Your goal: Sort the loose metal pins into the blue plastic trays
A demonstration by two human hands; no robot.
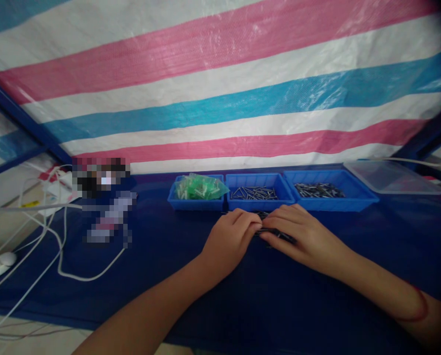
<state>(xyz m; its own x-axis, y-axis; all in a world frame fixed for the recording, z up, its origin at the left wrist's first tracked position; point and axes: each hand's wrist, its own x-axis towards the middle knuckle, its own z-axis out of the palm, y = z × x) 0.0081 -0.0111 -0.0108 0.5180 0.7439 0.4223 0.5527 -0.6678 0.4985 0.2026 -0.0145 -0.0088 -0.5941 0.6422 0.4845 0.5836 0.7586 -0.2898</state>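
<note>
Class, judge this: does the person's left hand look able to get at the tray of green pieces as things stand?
Probably yes. The left hand lies just short of the tray of green pieces, with only bare blue cloth between them.

- Left hand (230, 241) and right hand (302, 234) meet on a blue table (168, 276), fingertips together over a small bunch of dark thin pins (275, 231).
- Three blue trays just behind the hands: left tray (196, 203) holds green bagged parts (199, 187), middle tray (259, 202) and right tray (331, 202) hold metal pins.
- Clear lid (392, 177) at far right.
- White cables (57, 246) and a white mouse (0, 264) at left.
- Striped tarp (220, 84) behind.
</note>
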